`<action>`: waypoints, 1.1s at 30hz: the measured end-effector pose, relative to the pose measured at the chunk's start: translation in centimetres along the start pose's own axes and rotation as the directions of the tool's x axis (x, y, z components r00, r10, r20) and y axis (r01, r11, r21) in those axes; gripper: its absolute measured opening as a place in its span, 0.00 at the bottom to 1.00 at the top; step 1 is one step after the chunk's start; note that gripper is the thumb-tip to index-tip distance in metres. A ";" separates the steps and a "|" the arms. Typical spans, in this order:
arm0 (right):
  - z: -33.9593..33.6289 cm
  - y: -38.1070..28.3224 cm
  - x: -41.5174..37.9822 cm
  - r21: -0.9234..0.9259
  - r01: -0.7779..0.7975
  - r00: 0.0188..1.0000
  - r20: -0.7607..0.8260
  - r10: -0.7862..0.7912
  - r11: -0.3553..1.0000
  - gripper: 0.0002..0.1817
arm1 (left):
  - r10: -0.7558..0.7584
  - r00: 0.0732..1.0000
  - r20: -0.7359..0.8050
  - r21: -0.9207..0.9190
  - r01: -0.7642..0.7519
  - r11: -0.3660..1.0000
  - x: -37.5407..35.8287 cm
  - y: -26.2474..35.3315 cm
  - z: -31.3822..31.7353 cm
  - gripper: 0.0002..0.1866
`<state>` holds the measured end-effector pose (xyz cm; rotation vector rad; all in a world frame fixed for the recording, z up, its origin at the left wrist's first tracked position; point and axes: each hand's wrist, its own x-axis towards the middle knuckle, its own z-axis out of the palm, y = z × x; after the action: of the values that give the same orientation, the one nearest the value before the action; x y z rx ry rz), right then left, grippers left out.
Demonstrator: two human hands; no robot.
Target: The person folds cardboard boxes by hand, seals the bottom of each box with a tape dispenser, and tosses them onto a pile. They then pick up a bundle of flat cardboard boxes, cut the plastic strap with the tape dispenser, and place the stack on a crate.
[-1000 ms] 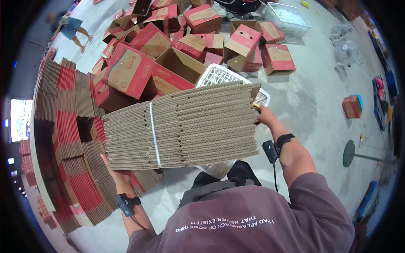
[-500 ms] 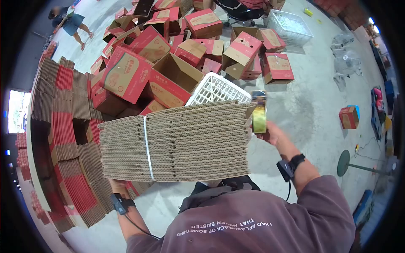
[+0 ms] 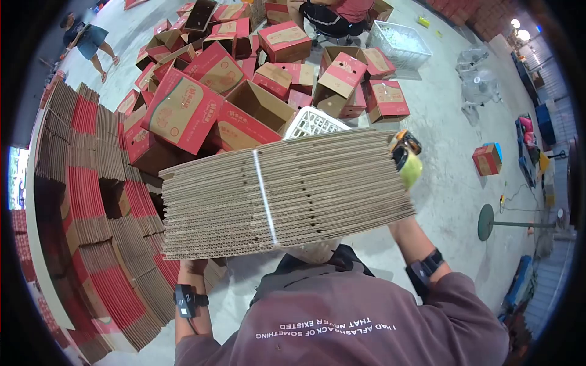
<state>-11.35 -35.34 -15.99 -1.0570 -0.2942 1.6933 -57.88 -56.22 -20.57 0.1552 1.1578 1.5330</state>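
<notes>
A thick bundle of flattened cardboard boxes [image 3: 348, 189], bound with a white strap [image 3: 265, 198], is held up in front of me and tilts up toward the right. My left hand [image 3: 194, 266] is closed at its lower left corner, the fingers hidden underneath. My right hand [image 3: 400, 228] reaches behind the lower right end, and its fingers are hidden by the cardboard. A tape dispenser [image 3: 408, 160] with a yellowish roll sticks out past the bundle's right edge, off the floor, on the same side as that hand.
Red and brown boxes [image 3: 262, 116] lie heaped ahead, with a white plastic crate [image 3: 314, 122] beside them. Stacks of flattened boxes [image 3: 91, 201] line the left. One person [image 3: 332, 15] sits at the back; another [image 3: 88, 39] walks at left. A green round-based stand [image 3: 485, 222] is right.
The bundle has shifted right and tilted, its right end higher. The tape dispenser has moved right and tipped over. My right hand has moved lower, now mostly behind the cardboard.
</notes>
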 end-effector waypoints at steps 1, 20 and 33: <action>-1.5 -1.0 0.5 0.087 -0.050 0.996 0.083 0.043 0.995 0.15 | -0.050 0.998 -0.037 -0.029 0.049 0.998 -0.8 0.5 0.9 0.27; -0.2 -5.0 5.4 -0.790 0.164 0.984 0.174 -0.041 0.590 0.13 | 0.450 0.819 0.356 0.925 -0.376 -0.047 2.1 -8.9 14.6 0.32; -1.2 -2.6 11.7 -0.840 0.483 0.871 0.489 0.040 -0.247 0.27 | -0.344 0.936 -0.075 0.401 0.344 0.849 5.6 -12.5 25.3 0.07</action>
<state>-9.19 -24.49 -20.80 -1.5668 -2.3583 0.8927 -34.83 -39.03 -19.51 0.2135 1.4136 0.9613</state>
